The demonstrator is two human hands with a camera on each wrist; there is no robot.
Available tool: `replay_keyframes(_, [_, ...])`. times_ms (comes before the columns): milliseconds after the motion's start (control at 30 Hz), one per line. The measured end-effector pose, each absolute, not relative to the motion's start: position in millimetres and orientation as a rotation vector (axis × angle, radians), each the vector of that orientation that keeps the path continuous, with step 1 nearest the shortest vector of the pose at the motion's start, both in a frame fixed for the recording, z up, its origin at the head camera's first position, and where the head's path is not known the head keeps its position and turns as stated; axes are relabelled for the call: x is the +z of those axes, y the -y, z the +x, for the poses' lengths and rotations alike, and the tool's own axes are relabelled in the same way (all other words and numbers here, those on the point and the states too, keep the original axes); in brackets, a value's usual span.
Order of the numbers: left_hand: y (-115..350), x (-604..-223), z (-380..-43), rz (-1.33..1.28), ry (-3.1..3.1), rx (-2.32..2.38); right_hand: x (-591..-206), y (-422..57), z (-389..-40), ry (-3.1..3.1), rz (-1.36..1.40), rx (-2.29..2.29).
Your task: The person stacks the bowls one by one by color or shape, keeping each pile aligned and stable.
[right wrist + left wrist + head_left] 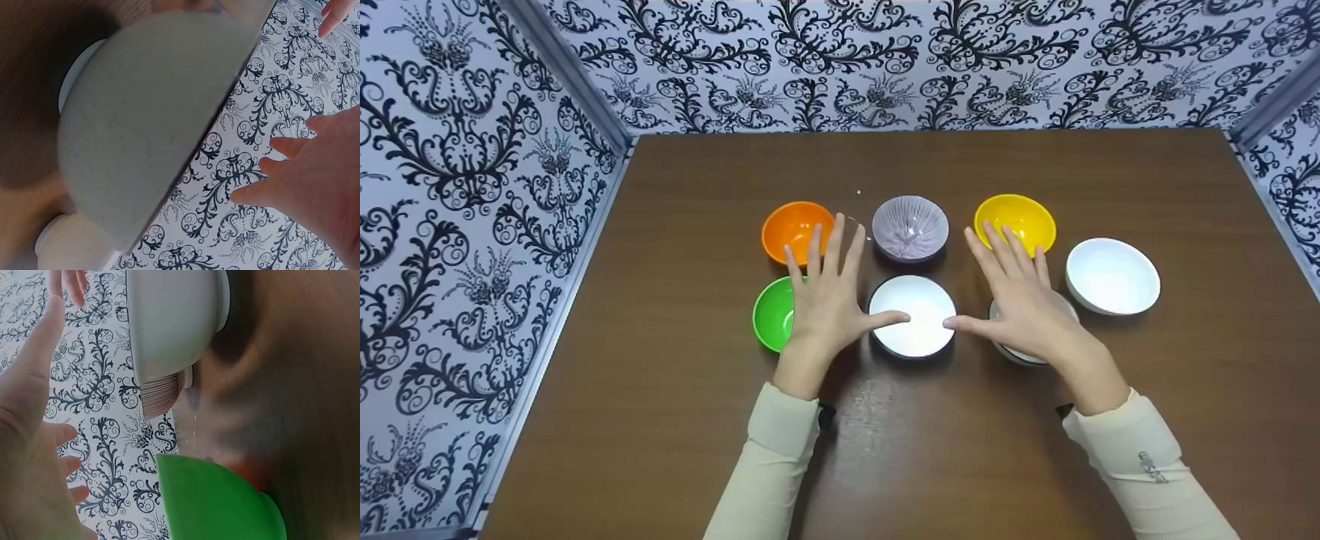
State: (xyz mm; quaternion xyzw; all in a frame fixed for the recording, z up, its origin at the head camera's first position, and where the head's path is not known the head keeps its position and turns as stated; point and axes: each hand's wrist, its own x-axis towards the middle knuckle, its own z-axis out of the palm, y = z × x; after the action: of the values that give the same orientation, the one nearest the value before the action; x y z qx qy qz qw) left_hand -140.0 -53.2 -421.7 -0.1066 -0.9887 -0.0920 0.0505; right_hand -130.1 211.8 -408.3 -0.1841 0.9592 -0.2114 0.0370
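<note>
Both hands hover over a group of bowls with fingers spread, holding nothing. My left hand [829, 307] is above the right side of a green bowl [771, 315], its fingertips over an orange bowl [791, 229]. My right hand [1020, 307] covers most of a pale dark-rimmed bowl [1020, 357], fingertips in front of a yellow bowl [1020, 214]. Between the two thumbs stands a white bowl with a dark rim [911, 319]. In the left wrist view, the green bowl [214, 500] is apart from the hand; so is the pale bowl [146, 112] in the right wrist view.
A purple-grey streaked bowl [911, 229] stands behind the white one. Another white bowl [1112, 276] is at the right. Everything sits on a brown wooden table [660, 390], enclosed by black-and-white patterned walls [885, 67]. Small white specks lie near the orange bowl.
</note>
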Motion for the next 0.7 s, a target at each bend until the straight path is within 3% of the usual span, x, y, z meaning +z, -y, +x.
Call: replay_keyframes(700, [54,-428,-138,-0.318,3.025,-0.304,-419,-195,-127,-2.795,-0.547,-0.844])
